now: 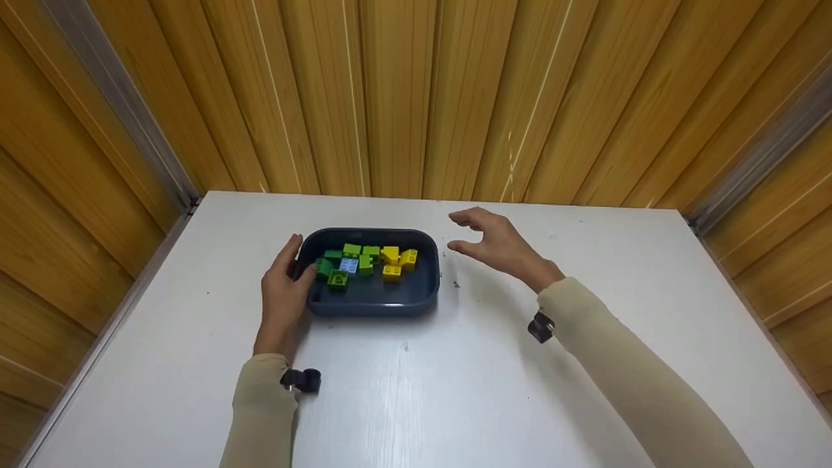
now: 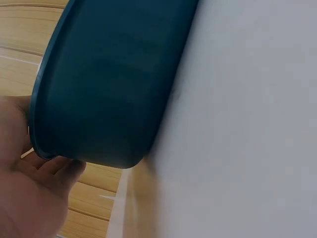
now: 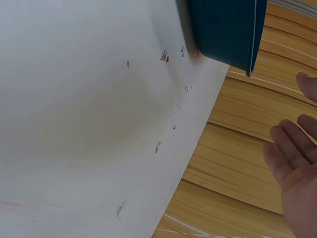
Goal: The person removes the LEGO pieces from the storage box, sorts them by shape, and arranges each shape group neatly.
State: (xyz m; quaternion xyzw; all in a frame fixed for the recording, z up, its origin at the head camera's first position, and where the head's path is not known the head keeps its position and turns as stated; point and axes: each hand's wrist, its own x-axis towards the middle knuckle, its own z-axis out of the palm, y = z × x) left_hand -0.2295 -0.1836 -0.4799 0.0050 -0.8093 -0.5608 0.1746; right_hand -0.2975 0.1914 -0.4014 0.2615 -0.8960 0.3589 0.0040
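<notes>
A dark blue plastic tub (image 1: 370,309) with rounded corners stands on the white table. My left hand (image 1: 282,292) grips its left end, thumb over the rim and fingers along the outside wall. In the left wrist view the tub's wall (image 2: 109,89) fills the upper middle, beside the hand (image 2: 34,198). Several toy building bricks lie loose inside: dark green ones (image 1: 337,280) at the left, a light blue one (image 1: 349,265), lime green ones (image 1: 366,265) and yellow ones (image 1: 391,273) toward the right. My right hand (image 1: 497,244) hovers right of the tub, fingers and thumb apart, holding nothing.
The white table (image 1: 468,390) reaches back to a wood-patterned panel wall (image 1: 396,97), with similar panels on both sides. Small dark marks (image 3: 165,55) spot the tabletop right of the tub. Each sleeve has a black wrist device (image 1: 301,380) strapped on.
</notes>
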